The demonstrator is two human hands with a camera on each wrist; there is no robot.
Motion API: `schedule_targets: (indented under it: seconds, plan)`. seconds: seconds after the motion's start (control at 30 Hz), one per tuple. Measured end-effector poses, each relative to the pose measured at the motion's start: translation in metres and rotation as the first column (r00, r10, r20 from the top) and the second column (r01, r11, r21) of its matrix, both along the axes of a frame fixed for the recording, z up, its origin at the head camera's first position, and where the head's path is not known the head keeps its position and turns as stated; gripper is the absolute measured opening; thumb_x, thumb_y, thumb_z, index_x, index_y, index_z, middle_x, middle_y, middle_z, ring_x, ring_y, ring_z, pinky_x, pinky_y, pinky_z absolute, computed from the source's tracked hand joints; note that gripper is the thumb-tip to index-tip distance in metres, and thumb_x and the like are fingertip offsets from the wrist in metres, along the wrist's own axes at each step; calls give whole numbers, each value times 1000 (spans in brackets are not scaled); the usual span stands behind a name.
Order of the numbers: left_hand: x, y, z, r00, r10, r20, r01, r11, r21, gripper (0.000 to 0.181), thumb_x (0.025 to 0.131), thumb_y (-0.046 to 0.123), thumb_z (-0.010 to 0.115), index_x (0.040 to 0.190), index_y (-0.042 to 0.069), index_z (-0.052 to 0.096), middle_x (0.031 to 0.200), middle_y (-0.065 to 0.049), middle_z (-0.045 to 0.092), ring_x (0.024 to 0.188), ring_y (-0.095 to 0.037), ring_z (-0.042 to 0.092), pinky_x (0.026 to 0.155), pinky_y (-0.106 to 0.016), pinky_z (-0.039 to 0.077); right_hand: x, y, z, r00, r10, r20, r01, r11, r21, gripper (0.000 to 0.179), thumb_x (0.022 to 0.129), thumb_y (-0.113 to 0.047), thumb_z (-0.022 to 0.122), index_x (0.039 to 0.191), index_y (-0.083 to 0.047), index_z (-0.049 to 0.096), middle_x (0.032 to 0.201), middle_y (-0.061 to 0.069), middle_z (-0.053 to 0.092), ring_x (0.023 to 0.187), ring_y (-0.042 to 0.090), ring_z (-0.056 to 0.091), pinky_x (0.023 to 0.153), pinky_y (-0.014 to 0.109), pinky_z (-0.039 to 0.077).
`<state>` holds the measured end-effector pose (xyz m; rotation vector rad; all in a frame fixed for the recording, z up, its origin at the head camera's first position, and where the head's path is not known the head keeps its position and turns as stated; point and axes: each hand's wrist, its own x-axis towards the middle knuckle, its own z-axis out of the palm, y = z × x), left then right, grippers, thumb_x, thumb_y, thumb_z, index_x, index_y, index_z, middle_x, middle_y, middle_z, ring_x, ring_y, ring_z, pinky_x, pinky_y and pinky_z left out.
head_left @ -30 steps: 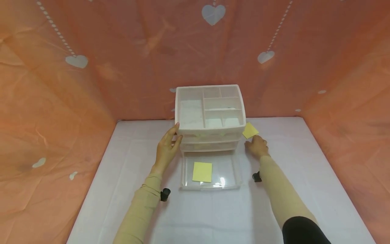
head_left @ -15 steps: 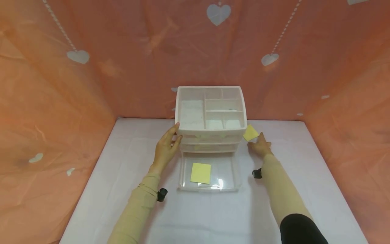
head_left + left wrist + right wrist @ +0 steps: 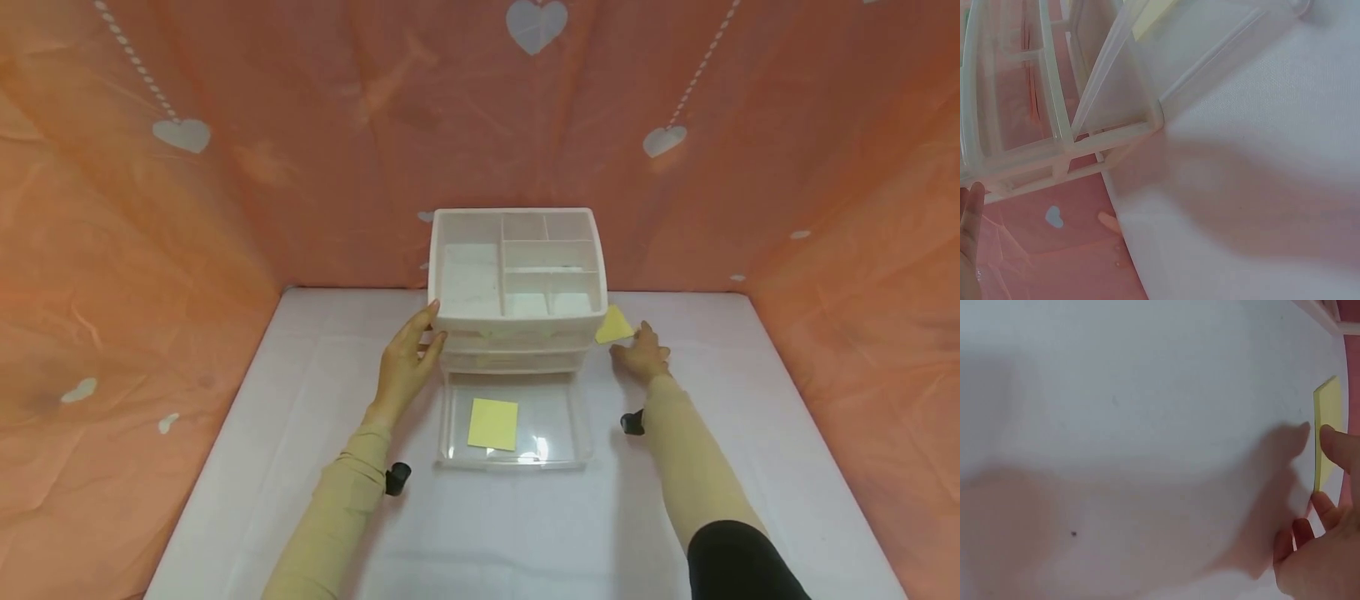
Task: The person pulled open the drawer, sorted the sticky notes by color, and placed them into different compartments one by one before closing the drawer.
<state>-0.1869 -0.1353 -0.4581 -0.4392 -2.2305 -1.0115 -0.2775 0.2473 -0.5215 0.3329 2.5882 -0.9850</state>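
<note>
A white plastic drawer organizer (image 3: 517, 319) stands at the table's back, its clear bottom drawer (image 3: 551, 408) pulled out. One yellow sticky note pad (image 3: 492, 424) lies in that drawer. My left hand (image 3: 400, 372) rests its fingertips against the organizer's left side, the thumb near the front corner; in the left wrist view straight fingers (image 3: 970, 222) touch the frame. At the organizer's right, a second yellow sticky note pad (image 3: 613, 326) lies on the table. My right hand (image 3: 642, 357) is at its near corner; in the right wrist view the thumb (image 3: 1338, 449) overlaps the pad (image 3: 1329, 415) and a fingertip meets its lower corner.
The organizer's top tray (image 3: 471, 275) has several compartments. Yellowish shapes show faintly through the two upper drawers (image 3: 517, 362). A white cloth covers the table (image 3: 480, 533). Orange sheeting (image 3: 360, 167) with pale hearts encloses the back and sides.
My right hand has shifted slightly right and its fingers have spread around the pad's corner. The pad beside the organizer has turned a little. My left hand stays against the organizer.
</note>
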Motion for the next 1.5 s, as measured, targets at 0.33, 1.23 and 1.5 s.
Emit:
schedule_targets:
  seconds: [0.33,1.23,1.5]
  plan:
    - [-1,-1,-2,1000,11,-23,-11,1000,-2,49,84,4,67,129,13,49,116,-16,63,92,-29,62,61,-31,61,-1,-18,-6,997,-65,-38,69,990,122,74,87,-46,49,132,11,31,131,37,27,120,50,25,98,63,31]
    - [-5,0,-4,998,-10,-62,10,1000,3,50,84,3,66,129,12,48,118,-18,62,91,-30,61,61,-34,61,-5,-29,8,894,-419,-160,358,881,-308,47,81,-8,48,126,8,44,120,21,51,109,30,46,99,39,44]
    - [-7,-1,-8,997,-13,-70,12,1000,-11,51,84,1,66,130,13,46,119,-18,61,92,-29,61,60,-33,61,-5,-26,7,865,-442,-238,379,886,-268,37,89,-13,46,120,4,55,103,20,60,86,22,53,72,22,44]
